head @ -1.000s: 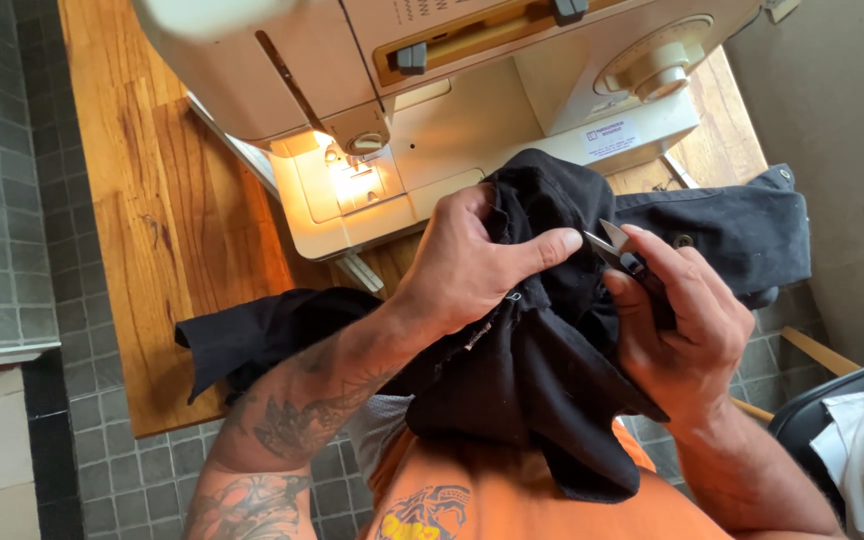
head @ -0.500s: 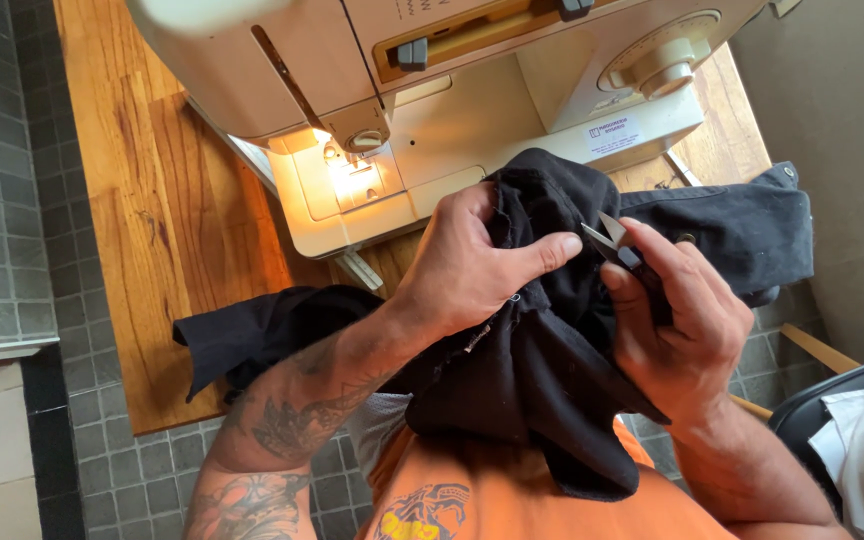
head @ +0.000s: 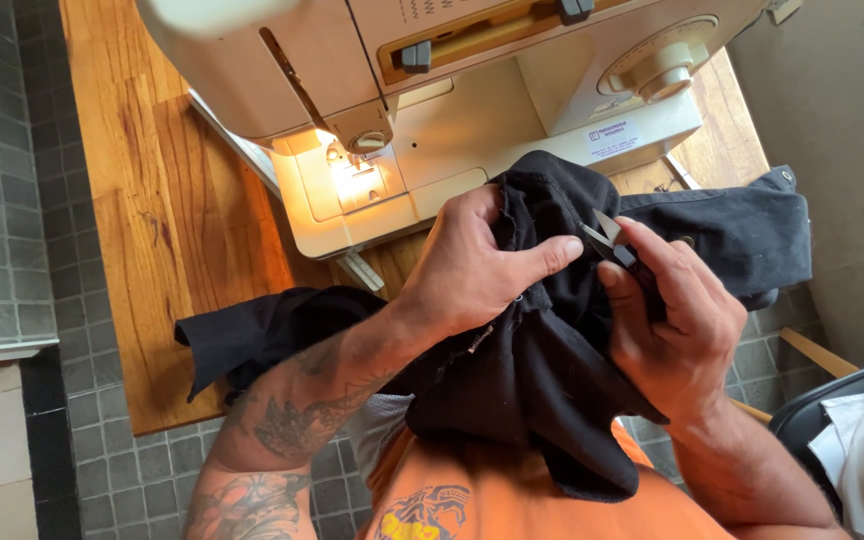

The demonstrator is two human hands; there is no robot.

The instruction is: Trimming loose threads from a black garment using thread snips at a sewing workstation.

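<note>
The left hand (head: 472,270) is bunching the soft, limp black garment (head: 542,380) near its seam while the right hand (head: 677,330) is closing its grip on small thread snips (head: 617,245).

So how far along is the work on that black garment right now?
Done: the black garment is off the lit sewing machine, bunched above the lap. In hand: the left hand grips the fabric while the right hand holds small thread snips at its edge. Left: no cut is visible yet.
</note>
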